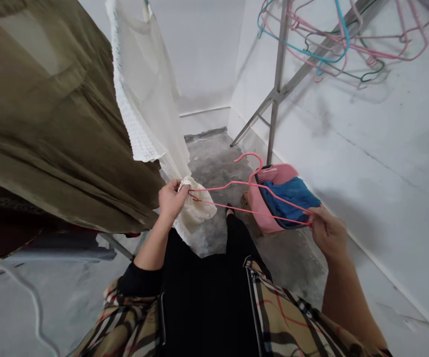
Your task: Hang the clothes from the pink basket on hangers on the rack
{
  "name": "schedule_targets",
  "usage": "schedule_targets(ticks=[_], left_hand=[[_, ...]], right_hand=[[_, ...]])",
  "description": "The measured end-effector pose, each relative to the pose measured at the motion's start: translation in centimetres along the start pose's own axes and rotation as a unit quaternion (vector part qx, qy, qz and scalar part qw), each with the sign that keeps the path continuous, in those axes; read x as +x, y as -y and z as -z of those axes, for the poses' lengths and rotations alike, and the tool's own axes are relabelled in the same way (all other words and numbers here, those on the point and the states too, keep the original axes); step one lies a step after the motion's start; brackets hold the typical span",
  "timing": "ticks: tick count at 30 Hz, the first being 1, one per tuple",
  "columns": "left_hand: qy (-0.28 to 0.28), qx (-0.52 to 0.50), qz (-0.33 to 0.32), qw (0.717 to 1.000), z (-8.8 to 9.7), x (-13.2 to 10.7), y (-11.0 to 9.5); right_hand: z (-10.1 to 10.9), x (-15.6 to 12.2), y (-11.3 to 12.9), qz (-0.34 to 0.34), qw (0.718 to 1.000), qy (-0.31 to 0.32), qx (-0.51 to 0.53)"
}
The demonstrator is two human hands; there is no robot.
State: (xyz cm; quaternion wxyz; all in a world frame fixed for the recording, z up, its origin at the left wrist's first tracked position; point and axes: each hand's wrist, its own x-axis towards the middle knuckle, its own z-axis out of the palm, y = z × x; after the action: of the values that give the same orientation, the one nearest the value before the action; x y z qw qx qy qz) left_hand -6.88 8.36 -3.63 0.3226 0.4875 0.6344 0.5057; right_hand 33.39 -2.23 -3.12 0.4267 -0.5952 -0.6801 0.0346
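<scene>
left hand (172, 199): pinches pink hanger (251, 198) | right hand (328, 232): grips opposite end

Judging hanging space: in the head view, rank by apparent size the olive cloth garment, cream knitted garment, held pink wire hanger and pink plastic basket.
1. olive cloth garment, though nearest the camera
2. cream knitted garment
3. pink wire hanger and pink plastic basket: alike, unranked

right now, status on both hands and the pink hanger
Left hand shut on pink hanger end and cream garment hem. Right hand grips the other end. Pink basket on floor beneath.
</scene>
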Motion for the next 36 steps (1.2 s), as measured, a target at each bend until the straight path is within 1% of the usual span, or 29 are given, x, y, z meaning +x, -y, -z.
schedule_targets(ticks=[3, 6, 10, 14, 16, 17, 18, 19, 20, 21, 22, 23, 24, 27, 28, 29, 30, 31, 33, 34, 35, 36], left_hand=[[0.019, -0.004, 0.002, 1.0, -0.2, -0.1, -0.1], [0.043, -0.034, 0.008, 0.998, -0.8, -0.5, -0.5], [0.051, -0.073, 0.018, 0.996, -1.8, -1.3, -0.9], [0.058, -0.119, 0.005, 0.991, -2.3, -2.6, -1.7], [0.059, -0.098, -0.029, 0.993, -1.9, -3.2, -2.4], [0.055, -0.052, -0.06, 0.995, -1.5, -3.4, -2.8], [0.046, 0.015, -0.1, 0.994, -1.0, -3.5, -3.1], [0.032, 0.09, -0.148, 0.984, -0.5, -3.5, -3.5], [0.017, 0.161, -0.197, 0.967, 0.0, -3.5, -3.8], [0.009, 0.213, -0.241, 0.947, 0.4, -3.4, -4.0], [0.016, 0.238, -0.274, 0.932, 0.7, -3.2, -4.1], [0.037, 0.239, -0.292, 0.925, 0.9, -3.1, -4.2], [0.071, 0.226, -0.297, 0.925, 0.9, -3.1, -4.2], [0.199, 0.179, -0.285, 0.921, 0.2, -3.5, -3.9], [0.228, 0.173, -0.284, 0.915, -0.2, -3.8, -3.8], [0.245, 0.173, -0.287, 0.91, -0.5, -4.2, -3.7], [0.248, 0.177, -0.29, 0.907, -0.8, -4.5, -3.6], [0.238, 0.185, -0.29, 0.908, -1.0, -4.7, -3.6], [0.192, 0.208, -0.284, 0.916, -1.1, -5.1, -3.6], [0.165, 0.216, -0.279, 0.921, -1.1, -5.2, -3.7], [0.141, 0.221, -0.275, 0.925, -1.0, -5.2, -3.8], [0.122, 0.222, -0.272, 0.929, -0.9, -5.2, -3.9]], right_hand=[[-0.6, -0.2, 0.0, 0.007, 1.0, -0.006, -0.025], [-2.2, -0.6, 0.1, 0.0, 0.999, -0.003, -0.034], [-5.9, -1.7, 0.9, -0.021, 1.0, -0.01, 0.014], [-10.5, -3.0, 2.2, -0.087, 0.988, -0.011, 0.127], [-12.5, -3.5, 2.6, -0.112, 0.979, -0.01, 0.169], [-13.3, -3.7, 2.7, -0.12, 0.976, -0.013, 0.182], [-13.9, -3.8, 2.7, -0.127, 0.973, -0.018, 0.192], [-14.3, -3.7, 2.7, -0.137, 0.969, -0.026, 0.206], [-14.6, -3.6, 2.6, -0.148, 0.964, -0.035, 0.22], [-14.7, -3.4, 2.4, -0.159, 0.958, -0.044, 0.233], [-14.7, -3.0, 2.2, -0.17, 0.952, -0.053, 0.247], [-14.6, -2.6, 2.0, -0.179, 0.947, -0.06, 0.261], [-14.6, -2.0, 1.8, -0.189, 0.941, -0.065, 0.274], [-14.6, -0.2, 1.3, -0.214, 0.925, -0.068, 0.308], [-14.8, 0.3, 1.2, -0.221, 0.92, -0.068, 0.315], [-15.0, 0.7, 1.1, -0.231, 0.915, -0.066, 0.325], [-15.3, 1.0, 1.1, -0.245, 0.905, -0.067, 0.341], [-15.7, 1.0, 1.2, -0.264, 0.892, -0.072, 0.359], [-16.6, 0.5, 1.7, -0.298, 0.865, -0.082, 0.395], [-17.1, -0.1, 2.2, -0.311, 0.856, -0.084, 0.403], [-17.5, -0.9, 2.7, -0.319, 0.855, -0.082, 0.401], [-18.0, -1.8, 3.3, -0.32, 0.86, -0.073, 0.39]])
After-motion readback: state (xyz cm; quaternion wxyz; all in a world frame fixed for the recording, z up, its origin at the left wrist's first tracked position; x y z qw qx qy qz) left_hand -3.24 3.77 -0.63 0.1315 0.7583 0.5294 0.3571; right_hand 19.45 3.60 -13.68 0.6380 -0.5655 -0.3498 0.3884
